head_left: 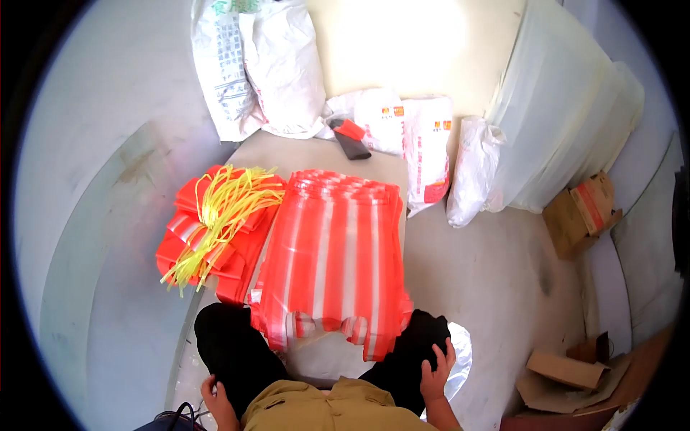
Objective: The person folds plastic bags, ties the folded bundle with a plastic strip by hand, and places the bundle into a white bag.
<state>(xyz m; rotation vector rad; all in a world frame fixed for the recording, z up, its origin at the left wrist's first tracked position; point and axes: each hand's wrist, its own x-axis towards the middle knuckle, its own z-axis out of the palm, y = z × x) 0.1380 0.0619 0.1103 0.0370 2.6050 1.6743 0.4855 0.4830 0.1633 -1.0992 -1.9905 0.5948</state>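
A flat stack of red-and-white striped plastic carrier bags (338, 251) lies in front of me, its cut-out handle ends towards my lap. Left of it is a pile of folded red plastic bags (180, 248), with a bunch of yellow plastic strips (233, 205) draped on top. My left hand (219, 404) is beside my left thigh, fingers loosely bent and apart, holding nothing visible. By my right knee, my right hand (437, 373) has its fingers spread and nothing in it. Neither hand touches the bags.
Several white sacks (284, 72) stand along the back, with a dark roll with a red band (351, 140) before them. A translucent sheet (564, 115) hangs at the right. Cardboard boxes (586, 212) and flattened cardboard (568, 381) lie at the far right.
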